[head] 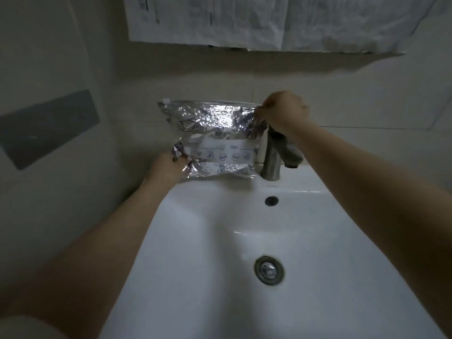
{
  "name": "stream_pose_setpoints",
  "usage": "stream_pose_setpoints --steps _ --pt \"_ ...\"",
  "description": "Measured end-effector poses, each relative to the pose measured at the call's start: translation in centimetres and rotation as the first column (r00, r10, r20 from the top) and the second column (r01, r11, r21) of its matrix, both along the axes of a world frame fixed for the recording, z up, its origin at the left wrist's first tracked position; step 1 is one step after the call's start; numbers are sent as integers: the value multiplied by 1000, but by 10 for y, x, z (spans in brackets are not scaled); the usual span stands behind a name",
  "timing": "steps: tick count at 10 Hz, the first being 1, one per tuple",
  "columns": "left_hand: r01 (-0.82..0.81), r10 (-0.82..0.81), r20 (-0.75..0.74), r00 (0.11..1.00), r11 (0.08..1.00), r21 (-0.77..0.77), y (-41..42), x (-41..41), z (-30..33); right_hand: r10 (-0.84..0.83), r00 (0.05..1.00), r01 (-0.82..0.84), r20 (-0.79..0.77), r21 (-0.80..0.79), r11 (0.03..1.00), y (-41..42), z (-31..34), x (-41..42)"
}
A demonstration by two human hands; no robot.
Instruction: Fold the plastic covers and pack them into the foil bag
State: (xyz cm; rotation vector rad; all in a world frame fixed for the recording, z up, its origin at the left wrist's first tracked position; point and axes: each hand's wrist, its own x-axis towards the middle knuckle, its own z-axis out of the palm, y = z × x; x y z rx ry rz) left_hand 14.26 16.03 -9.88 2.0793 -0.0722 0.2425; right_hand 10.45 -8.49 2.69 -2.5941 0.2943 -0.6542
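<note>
Both arms reach forward over the sink toward its back edge. My left hand sits low at the bag's lower left corner, back of the hand toward the camera, fingers curled into the crumpled foil there and gripping it. My right hand is raised higher, at the bag's upper right corner, wrist bent down, fingertips pinching the wrinkled top edge. The bag stands upright on the back ledge of the sink, just left of the tap, leaning toward the wall behind it; its lower edge touches the ledge. Foil surface heavily creased, with a white label strip across the lower half bearing the word "Date" and a row of small round icons. The bag's right side meets or overlaps the tap; I cannot tell if they touch. The right forearm crosses above the tap and hides its top. Whether any plastic covers are inside the bag I cannot tell; none are visible outside it. In the sink: the overflow hole below the tap, and the metal drain nearer me. On the wall above the sink hangs wrinkled printed paper; left of the sink, a grey rectangular plate on the side wall.
</note>
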Motion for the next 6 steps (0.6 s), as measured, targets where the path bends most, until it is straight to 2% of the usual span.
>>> stream_pose_setpoints --steps 1,3,4,5,6 --pt "-5 18 -73 997 986 167 3 18 -9 -32 992 32 -123 -8 999 -8 6 18" --pt "-20 31 -53 998 981 192 1 23 -10 20 989 -36 -143 -111 993 -4 19 42" --pt "-36 59 -104 993 977 210 0 20 -16 15 983 -44 -182 -153 987 -2 10 44" --pt "-96 113 -100 989 983 158 -3 22 -18 42 977 -80 -210 -176 981 0 3 46" --pt "-161 165 -9 986 974 161 -9 16 -16 89 989 -114 -120 -219 969 9 3 32"
